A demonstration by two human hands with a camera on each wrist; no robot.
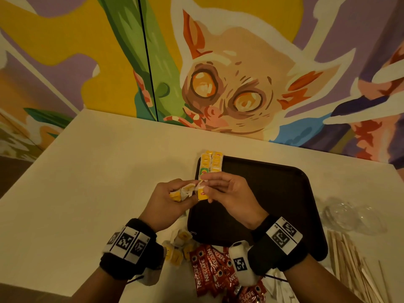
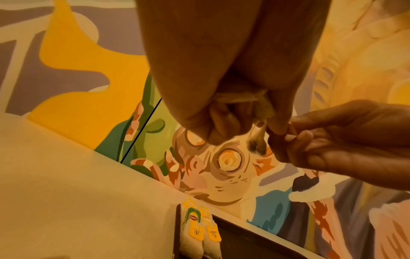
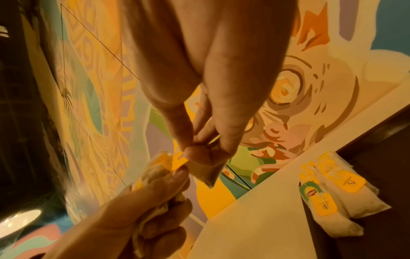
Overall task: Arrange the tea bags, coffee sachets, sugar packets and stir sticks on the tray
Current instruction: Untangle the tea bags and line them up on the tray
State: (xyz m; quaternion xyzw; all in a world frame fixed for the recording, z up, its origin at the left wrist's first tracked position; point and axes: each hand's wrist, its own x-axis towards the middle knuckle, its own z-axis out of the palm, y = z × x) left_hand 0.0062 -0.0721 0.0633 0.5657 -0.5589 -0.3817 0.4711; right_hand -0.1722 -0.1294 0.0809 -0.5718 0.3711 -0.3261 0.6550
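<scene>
Nearest the person, only the head view shows the red coffee sachets [image 1: 215, 272] heaped at the near edge of the surface [image 1: 91, 171], loose tea bags [image 1: 178, 246] just left of them, and the wooden stir sticks [image 1: 349, 265] fanned at the right, their long axes running roughly near to far. A crumpled clear plastic wrapper [image 1: 349, 215] lies beyond the sticks, beside the tray [image 1: 284, 193].

Above the tray's left edge, the left hand [image 1: 172, 200] grips a bunch of tea bags [image 1: 183, 191], fingers curled round them; the right wrist view shows the crushed white bags and a yellow tag inside that grip. The right hand [image 1: 227, 193] pinches one tea bag [image 1: 202, 192] between thumb and fingers [image 3: 195, 154], the other fingers loosely extended. In the head view this bag hangs with its yellow tag pointing toward the person; the left wrist view shows only its dark lower end.

Farther off, two tea bags [image 1: 211, 164] lie side by side along the tray's far left edge, long axes running near to far, partly overhanging the rim; both wrist views show their yellow tags. Beyond the surface stands a painted mural wall [image 1: 240, 84].
</scene>
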